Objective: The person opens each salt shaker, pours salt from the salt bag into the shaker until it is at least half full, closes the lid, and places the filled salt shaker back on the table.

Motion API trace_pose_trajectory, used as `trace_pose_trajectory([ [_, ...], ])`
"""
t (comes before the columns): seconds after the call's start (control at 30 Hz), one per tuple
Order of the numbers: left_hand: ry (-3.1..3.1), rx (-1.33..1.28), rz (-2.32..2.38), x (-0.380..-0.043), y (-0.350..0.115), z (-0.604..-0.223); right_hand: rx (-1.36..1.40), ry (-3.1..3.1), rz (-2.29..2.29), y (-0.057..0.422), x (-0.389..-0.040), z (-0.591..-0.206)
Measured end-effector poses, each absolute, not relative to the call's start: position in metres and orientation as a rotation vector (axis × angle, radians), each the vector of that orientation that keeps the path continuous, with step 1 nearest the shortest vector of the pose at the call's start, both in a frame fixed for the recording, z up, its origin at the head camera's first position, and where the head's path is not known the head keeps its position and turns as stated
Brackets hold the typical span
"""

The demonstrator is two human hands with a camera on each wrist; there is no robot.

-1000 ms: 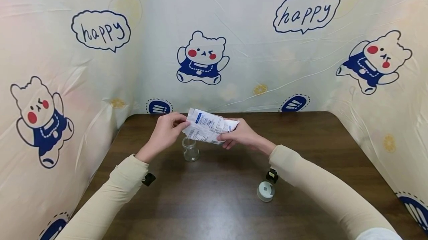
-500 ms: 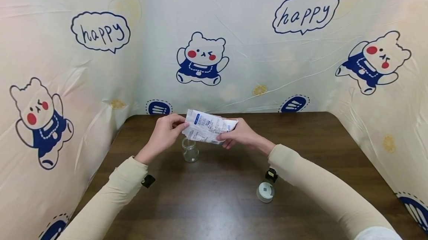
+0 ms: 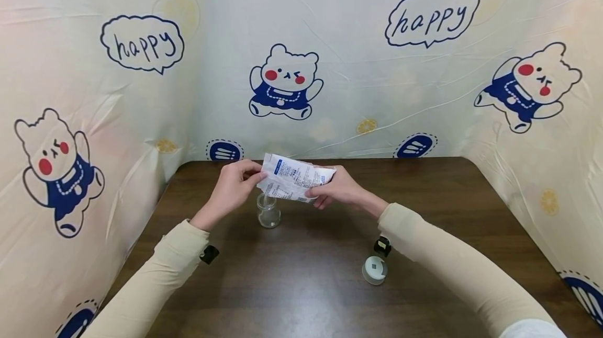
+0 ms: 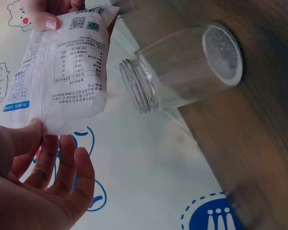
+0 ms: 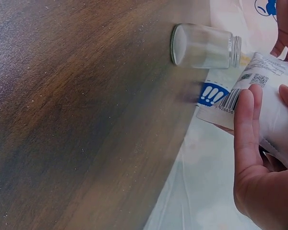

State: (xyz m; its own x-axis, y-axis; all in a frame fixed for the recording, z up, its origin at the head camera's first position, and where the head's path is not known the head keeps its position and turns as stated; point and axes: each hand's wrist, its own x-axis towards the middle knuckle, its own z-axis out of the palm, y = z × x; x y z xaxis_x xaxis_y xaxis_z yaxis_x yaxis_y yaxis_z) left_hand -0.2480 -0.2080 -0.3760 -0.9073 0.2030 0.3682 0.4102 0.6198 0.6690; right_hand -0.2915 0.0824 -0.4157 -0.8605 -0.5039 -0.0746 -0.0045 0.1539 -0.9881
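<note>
A white printed packet [image 3: 294, 176] is held up between both hands, slanting down toward its left end. My left hand [image 3: 234, 178] pinches that left end between thumb and fingers. Around the right part of the packet, my right hand [image 3: 341, 186] grips with the thumb on the near face. Just under the packet's lower left corner stands a clear glass jar [image 3: 269, 216], upright and without a lid on its threaded neck. The left wrist view shows a thin white layer [image 4: 223, 55] at the jar's bottom. What the packet contains is hidden.
A round jar lid [image 3: 374, 270], white on top, lies on the dark wooden table [image 3: 301, 275] near the right forearm. Tiny white specks dot the tabletop in the right wrist view. A printed curtain [image 3: 348, 76] encloses the table's back and sides.
</note>
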Motion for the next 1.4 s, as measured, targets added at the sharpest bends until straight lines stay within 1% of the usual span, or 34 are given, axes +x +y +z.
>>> trace_pose_trajectory([
  [1.4,-2.601,-0.496,-1.169,-0.2504,-0.2080,-0.3800,-0.486,2.064,-1.745,0.0845,-0.2919,-0.4144],
])
